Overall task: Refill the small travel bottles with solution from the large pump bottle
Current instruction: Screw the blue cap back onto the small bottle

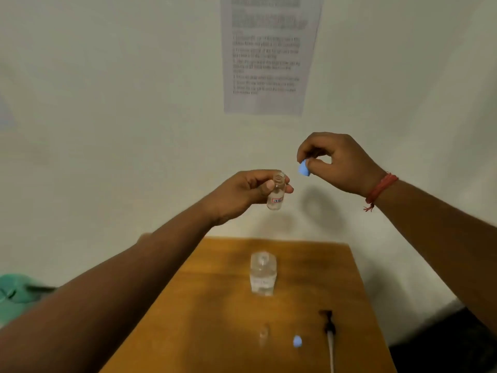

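Note:
My left hand (250, 192) holds a small clear travel bottle (276, 193) upright in the air, its mouth uncovered. To its right, my right hand (338, 162) pinches a light blue cap (304, 168), apart from the bottle. Below them on the wooden table (215, 319) stands the large clear bottle (263, 273) with its top off. Its black pump head with a white tube (329, 332) lies on the table at the right. A second small clear bottle (263, 335) stands near the front, with another blue cap (297, 341) lying beside it.
A printed paper sheet (269, 55) hangs on the white wall behind the table. A green object (16, 294) sits at the far left. A red thread band (380, 189) circles my right wrist.

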Motion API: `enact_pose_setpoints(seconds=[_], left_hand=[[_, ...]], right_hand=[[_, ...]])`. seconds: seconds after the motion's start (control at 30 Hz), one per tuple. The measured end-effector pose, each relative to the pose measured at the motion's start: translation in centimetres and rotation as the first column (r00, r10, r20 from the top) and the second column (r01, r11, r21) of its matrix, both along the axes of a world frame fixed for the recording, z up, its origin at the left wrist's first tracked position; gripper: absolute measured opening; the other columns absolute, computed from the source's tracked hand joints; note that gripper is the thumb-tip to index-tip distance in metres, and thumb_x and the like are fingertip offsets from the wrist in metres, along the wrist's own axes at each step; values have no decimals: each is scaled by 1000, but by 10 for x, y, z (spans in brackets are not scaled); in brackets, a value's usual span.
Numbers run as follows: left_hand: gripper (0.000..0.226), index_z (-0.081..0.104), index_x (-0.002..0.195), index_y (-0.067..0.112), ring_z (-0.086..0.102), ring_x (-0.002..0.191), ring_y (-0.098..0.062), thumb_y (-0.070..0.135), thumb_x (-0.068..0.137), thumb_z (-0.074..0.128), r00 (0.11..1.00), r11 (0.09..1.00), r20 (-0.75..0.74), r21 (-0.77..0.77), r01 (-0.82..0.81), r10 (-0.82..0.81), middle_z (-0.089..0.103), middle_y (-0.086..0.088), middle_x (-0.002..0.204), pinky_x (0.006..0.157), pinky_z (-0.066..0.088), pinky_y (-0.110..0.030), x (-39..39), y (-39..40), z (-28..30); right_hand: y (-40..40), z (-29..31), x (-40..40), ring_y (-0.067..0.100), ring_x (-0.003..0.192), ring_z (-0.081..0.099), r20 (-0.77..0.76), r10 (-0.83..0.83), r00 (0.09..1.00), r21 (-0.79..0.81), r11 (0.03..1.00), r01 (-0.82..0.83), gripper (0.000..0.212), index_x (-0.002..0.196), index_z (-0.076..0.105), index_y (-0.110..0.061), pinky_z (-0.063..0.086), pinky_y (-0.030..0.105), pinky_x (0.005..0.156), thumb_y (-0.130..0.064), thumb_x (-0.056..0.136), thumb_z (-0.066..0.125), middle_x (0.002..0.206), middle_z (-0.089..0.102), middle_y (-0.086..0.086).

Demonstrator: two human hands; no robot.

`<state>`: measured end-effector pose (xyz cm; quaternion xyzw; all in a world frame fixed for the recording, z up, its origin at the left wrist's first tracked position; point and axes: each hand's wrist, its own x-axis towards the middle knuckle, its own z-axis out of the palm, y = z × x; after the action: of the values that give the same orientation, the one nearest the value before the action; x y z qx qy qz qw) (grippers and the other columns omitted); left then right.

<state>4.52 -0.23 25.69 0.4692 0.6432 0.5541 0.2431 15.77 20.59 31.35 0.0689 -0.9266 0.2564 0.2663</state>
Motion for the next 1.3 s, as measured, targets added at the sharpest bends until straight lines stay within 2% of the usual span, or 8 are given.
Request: enact_pose_setpoints(seconds=[0.13, 0.3, 0.37, 0.47, 0.63, 0.83, 0.93, 1.3], left_hand=[[27, 66, 128, 10, 66, 119, -14, 13, 105, 52, 998, 985, -30, -164, 51, -57, 73, -3, 123, 99, 54, -27, 19, -21, -79], [24, 71, 122, 11, 66, 113, -1, 9, 101, 59, 992, 940, 16, -319, 121, -122, 73, 16, 115, 94, 49, -16, 48, -45, -171], [25, 70, 123, 6, 67, 113, -8, 9, 101, 60, 987, 922, 44, -354, 158, -153, 73, 9, 116, 93, 51, -20, 60, -53, -201], [25, 70, 123, 6, 67, 109, -20, 13, 100, 62, 972, 895, 72, -380, 234, -224, 72, -4, 116, 95, 54, -29, 77, -65, -243], [27, 71, 124, 12, 61, 107, 3, 18, 98, 65, 950, 849, -59, -469, 243, -305, 71, 6, 119, 92, 45, -14, 101, -85, -301], [37, 67, 132, 15, 63, 115, -16, 10, 96, 67, 952, 792, -98, -583, 182, -290, 71, -1, 127, 93, 45, -17, 118, -101, -349], [40, 65, 136, 14, 62, 120, -21, 7, 97, 65, 950, 761, -91, -623, 180, -299, 69, -4, 131, 97, 48, -28, 121, -101, -362], [41, 62, 138, 11, 59, 128, -21, 2, 98, 61, 951, 754, -100, -635, 166, -294, 64, -5, 139, 106, 45, -30, 121, -98, -386]], right_hand=[[-5, -95, 13, 10, 79, 62, 110, 23, 994, -25, 999, -21, 15, 86, 68, -10, 48, 15, 73, 2, 81, 61, 85, 67, -2], [-18, -213, 46, 8, 71, 56, 279, -24, 960, -79, 996, 48, 14, 79, 66, -10, 45, 17, 67, 3, 75, 68, 78, 61, -3], [-25, -254, 61, 13, 69, 55, 360, -24, 933, -58, 997, 48, 13, 79, 65, -11, 46, 26, 64, 1, 74, 69, 76, 61, -1], [-35, -312, 89, 9, 74, 52, 492, -4, 871, -73, 996, 46, 12, 85, 64, -16, 42, 24, 66, -8, 77, 69, 83, 58, -7], [-58, -379, 131, 13, 83, 55, 587, 11, 810, -58, 998, 28, 9, 88, 65, -15, 43, 25, 70, -13, 80, 69, 91, 61, -2], [-73, -428, 154, 25, 92, 59, 680, 27, 732, -38, 999, -2, 10, 92, 67, -9, 45, 32, 78, -12, 83, 66, 98, 63, 7], [-75, -439, 158, 24, 93, 57, 694, 29, 720, -15, 1000, -25, 11, 94, 66, -10, 48, 36, 78, -13, 83, 64, 99, 62, 7], [-80, -453, 166, 24, 86, 58, 688, 26, 725, 53, 995, -86, 14, 95, 68, -9, 51, 36, 72, -14, 82, 67, 95, 64, 9]])
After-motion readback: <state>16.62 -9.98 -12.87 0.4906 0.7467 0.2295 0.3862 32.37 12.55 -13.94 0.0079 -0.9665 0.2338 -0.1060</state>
